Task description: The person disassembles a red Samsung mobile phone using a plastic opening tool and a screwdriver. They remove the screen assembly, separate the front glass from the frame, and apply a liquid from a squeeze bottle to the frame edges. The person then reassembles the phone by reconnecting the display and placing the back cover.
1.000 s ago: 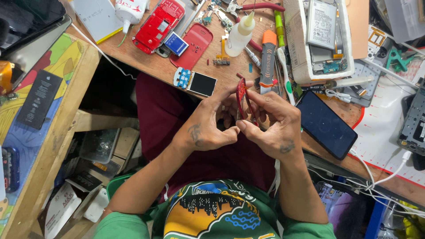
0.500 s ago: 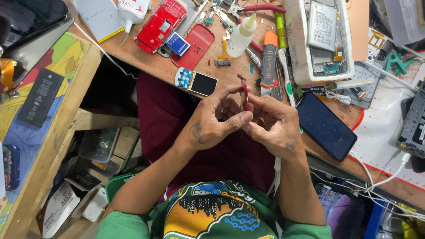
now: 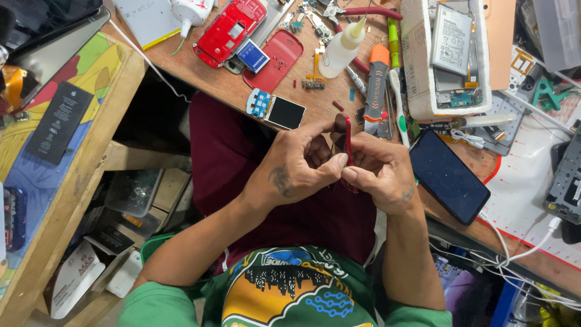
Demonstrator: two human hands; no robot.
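Observation:
Both hands meet over my lap at the edge of the wooden bench. My left hand and my right hand pinch a thin red phone part between them, held edge-on and upright. Thumbs and forefingers of both hands press on its lower end. On the bench just beyond lie a small screen module with a blue keypad piece, a red phone back cover and a red phone body.
A dark smartphone lies to the right of my hands. An orange-handled tool, a glue bottle, pliers, a white tray with phone parts and white cables crowd the bench. A shelf with a black battery stands at left.
The red part has been turned from showing its broad face to nearly edge-on. My hands have closed tighter around its lower end and stayed in the same spot.

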